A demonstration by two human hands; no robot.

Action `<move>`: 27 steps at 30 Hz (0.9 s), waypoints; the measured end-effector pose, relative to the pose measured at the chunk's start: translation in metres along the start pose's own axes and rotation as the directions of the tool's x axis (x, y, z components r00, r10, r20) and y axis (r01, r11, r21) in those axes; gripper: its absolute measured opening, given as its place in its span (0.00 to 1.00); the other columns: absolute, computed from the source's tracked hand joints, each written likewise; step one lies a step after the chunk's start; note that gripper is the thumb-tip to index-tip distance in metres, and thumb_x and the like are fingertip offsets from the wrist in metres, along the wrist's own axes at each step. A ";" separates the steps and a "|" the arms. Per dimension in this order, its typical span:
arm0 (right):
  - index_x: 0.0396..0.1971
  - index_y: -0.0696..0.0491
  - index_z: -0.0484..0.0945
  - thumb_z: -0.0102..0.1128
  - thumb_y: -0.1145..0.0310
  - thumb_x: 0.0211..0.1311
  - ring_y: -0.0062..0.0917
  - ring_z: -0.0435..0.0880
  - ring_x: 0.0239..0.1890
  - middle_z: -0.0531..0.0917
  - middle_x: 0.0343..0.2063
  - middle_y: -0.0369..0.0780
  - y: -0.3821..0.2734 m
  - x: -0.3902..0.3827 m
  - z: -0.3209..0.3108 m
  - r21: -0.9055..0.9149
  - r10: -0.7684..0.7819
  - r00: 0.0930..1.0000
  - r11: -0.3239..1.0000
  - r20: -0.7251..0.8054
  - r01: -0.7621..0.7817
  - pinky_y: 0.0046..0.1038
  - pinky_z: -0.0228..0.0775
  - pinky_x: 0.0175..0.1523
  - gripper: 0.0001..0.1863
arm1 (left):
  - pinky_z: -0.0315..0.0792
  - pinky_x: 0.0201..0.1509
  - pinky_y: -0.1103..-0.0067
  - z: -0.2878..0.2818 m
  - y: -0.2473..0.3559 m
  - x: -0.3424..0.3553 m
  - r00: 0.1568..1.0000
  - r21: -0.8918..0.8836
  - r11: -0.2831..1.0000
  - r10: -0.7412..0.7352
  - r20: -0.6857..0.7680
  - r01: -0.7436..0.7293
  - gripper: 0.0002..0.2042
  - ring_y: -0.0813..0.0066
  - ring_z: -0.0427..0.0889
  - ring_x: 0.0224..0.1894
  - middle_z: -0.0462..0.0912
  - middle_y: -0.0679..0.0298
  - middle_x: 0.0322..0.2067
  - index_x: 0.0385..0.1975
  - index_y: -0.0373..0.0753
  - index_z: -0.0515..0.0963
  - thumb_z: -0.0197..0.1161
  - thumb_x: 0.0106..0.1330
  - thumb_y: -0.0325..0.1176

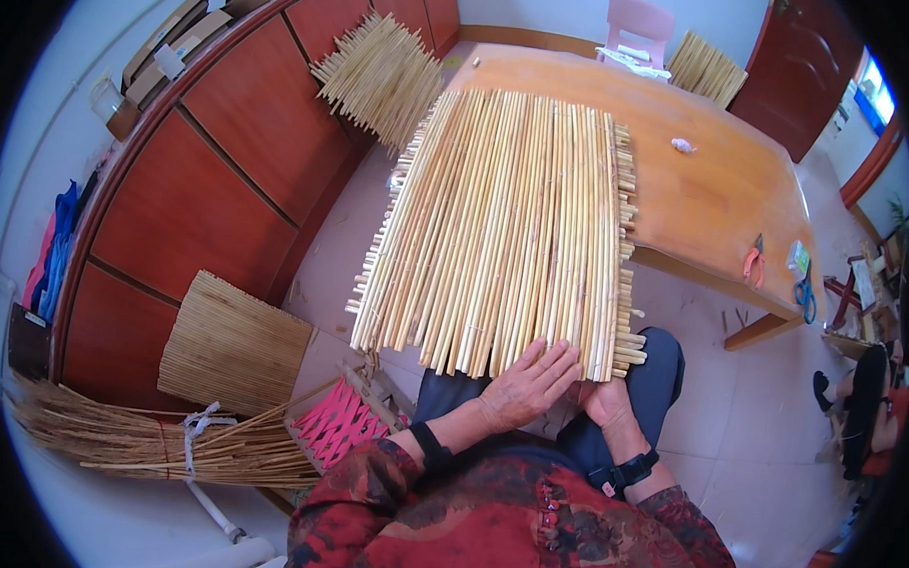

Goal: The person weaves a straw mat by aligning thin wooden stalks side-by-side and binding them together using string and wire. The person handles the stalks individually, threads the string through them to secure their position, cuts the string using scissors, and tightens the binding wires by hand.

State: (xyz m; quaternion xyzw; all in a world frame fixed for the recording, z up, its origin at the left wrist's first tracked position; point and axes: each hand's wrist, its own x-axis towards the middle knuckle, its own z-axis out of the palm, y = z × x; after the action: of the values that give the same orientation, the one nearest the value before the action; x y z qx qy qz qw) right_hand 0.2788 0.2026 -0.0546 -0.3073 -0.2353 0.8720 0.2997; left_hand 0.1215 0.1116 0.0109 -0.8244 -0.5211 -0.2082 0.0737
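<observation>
While the mat of pale stalks (pixel 496 235) stretches away from the person's lap, its near edge above the knees, its far end overlaps the wooden bench (pixel 718 198) in this view; whether the two touch there, I cannot tell. At the mat's near edge, toward its right corner, the left hand (pixel 533 385) lies on top of the stalks, its grip flattened, with the fingers stretched out and close together. Just beside it, the right hand (pixel 606 401) meets the same edge from below; its fingers are hidden under the stalks, so I cannot tell how tightly its grip closes.

Right of the mat, the bench carries red-handled pliers (pixel 754 259), blue-handled scissors (pixel 804 296), a small packet (pixel 798 258) near them and, farther off, a crumpled pale scrap (pixel 683 146). Beyond the mat's far end, to the right, stands a pink chair (pixel 639 25). Left of the mat runs a row of red cabinets (pixel 215 125), with one stalk panel (pixel 381 86) near the mat's far left corner and another (pixel 234 344) left of its near end. Nearer the person than that panel lies a tied bundle of long stems (pixel 99 437).
</observation>
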 end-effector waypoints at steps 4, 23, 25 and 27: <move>0.50 0.46 0.69 0.43 0.51 0.62 0.24 0.76 0.44 0.76 0.45 0.34 0.001 0.001 0.001 -0.040 -0.067 0.998 0.997 -0.012 0.066 0.35 0.72 0.45 0.21 | 0.51 0.64 0.61 0.000 0.000 0.000 1.000 -0.028 1.000 -0.003 0.025 0.003 0.24 0.59 0.60 0.61 0.61 0.53 0.58 0.54 0.33 0.62 0.48 0.55 0.30; 0.47 0.51 0.70 0.53 0.53 0.57 0.27 0.80 0.36 0.79 0.38 0.38 0.003 0.001 0.001 -0.021 -0.044 0.998 0.999 0.048 0.045 0.32 0.77 0.35 0.22 | 0.45 0.64 0.58 -0.063 -0.023 -0.057 0.928 0.063 0.926 -0.373 -0.014 0.373 0.36 0.61 0.58 0.62 0.63 0.56 0.56 0.55 0.36 0.62 0.69 0.43 0.36; 0.47 0.51 0.70 0.54 0.51 0.56 0.26 0.80 0.37 0.79 0.38 0.38 0.003 0.003 0.000 -0.050 -0.041 0.994 0.998 0.102 0.046 0.31 0.78 0.35 0.24 | 0.46 0.64 0.58 -0.061 -0.028 -0.066 0.930 0.058 0.928 -0.369 0.000 0.368 0.36 0.61 0.59 0.62 0.63 0.56 0.56 0.55 0.36 0.62 0.69 0.43 0.35; 0.47 0.51 0.70 0.54 0.50 0.55 0.26 0.80 0.37 0.79 0.38 0.37 0.002 0.001 0.001 -0.055 -0.043 0.994 0.997 0.100 0.048 0.31 0.78 0.34 0.24 | 0.47 0.64 0.59 -0.056 -0.028 -0.069 0.941 0.082 0.937 -0.339 -0.020 0.339 0.34 0.63 0.62 0.60 0.66 0.58 0.54 0.53 0.37 0.64 0.69 0.42 0.34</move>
State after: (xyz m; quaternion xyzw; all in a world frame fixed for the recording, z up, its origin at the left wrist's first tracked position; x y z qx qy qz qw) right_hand 0.2765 0.2018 -0.0557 -0.2668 -0.2814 0.8720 0.2987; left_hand 0.0556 0.0478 0.0296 -0.7178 -0.6635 -0.1982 0.0729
